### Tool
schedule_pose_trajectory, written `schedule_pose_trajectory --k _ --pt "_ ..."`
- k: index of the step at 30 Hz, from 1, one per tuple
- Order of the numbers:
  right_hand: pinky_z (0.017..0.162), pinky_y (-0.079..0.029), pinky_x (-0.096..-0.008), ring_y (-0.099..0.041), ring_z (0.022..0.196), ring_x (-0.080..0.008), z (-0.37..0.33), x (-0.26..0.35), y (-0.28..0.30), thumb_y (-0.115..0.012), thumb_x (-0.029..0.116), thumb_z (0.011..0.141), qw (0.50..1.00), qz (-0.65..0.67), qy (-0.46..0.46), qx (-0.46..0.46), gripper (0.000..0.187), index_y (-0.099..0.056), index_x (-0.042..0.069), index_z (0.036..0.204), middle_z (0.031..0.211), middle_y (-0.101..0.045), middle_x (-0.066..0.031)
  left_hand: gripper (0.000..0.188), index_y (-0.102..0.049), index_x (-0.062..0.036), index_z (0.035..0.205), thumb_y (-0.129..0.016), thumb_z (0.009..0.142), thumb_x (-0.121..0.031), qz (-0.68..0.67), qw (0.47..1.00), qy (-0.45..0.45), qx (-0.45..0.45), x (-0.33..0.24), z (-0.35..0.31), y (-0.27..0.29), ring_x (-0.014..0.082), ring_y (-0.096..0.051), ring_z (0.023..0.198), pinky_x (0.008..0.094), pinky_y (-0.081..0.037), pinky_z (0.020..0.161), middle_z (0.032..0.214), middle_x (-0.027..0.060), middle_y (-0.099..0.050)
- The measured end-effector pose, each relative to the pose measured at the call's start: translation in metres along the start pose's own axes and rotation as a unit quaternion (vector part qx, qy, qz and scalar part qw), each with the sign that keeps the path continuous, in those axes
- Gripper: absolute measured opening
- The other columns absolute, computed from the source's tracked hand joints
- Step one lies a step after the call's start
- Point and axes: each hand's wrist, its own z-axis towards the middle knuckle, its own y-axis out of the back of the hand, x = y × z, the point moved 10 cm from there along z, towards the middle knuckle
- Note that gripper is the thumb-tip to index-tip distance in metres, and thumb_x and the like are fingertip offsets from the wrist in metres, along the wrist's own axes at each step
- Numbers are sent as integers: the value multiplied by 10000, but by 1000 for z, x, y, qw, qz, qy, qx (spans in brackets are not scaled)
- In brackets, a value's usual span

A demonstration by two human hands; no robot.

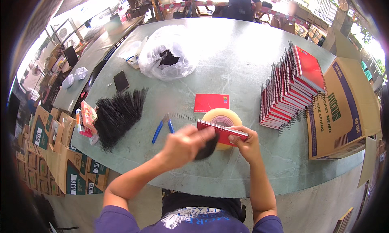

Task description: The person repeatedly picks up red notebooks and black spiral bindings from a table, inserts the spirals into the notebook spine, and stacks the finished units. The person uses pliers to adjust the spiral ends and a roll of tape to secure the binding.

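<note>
My right hand (246, 144) grips a small red notebook (221, 136) by its right end, thumb on the cover, with the punched edge on top. A black spring wire (181, 116) sticks out to the left from the notebook's punched edge. Over the notebook's left end is my left hand (183, 146), its fingers smeared by motion. Below those fingers shows a blurred black shape (208, 148) that I cannot make out. Behind the notebook lies a yellowish tape roll (233, 116), and beyond it another red notebook (211, 102). Blue-handled pliers (159, 131) rest open to the left.
Black spring wires (119, 115) lie piled at the left, near a black phone (120, 81). A white plastic bag (160, 67) stands farther back. At right, spiral-bound red notebooks (289, 91) are stacked beside an open cardboard box (338, 111). Another person (242, 5) is beyond the table.
</note>
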Motion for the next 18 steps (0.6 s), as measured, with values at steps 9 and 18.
schedule_pose_trajectory --k 9,18 --pt "752 -472 -225 -578 814 -73 -2 7 -12 -691 23 790 997 -48 11 57 286 -631 -17 1067 900 -664 -18 430 -631 -131 1162 -596 768 38 -42 998 -42 28 -15 3 -12 188 -615 687 316 -521 614 897 95 -625" --pt "846 -451 -241 -567 942 -91 -4 2 -18 -550 -98 808 992 -65 32 104 345 -585 -22 1142 1018 -652 -53 388 -646 -122 1120 -612 760 18 -61 996 -60 -23 -26 8 -5 174 -630 717 307 -531 605 835 66 -623"
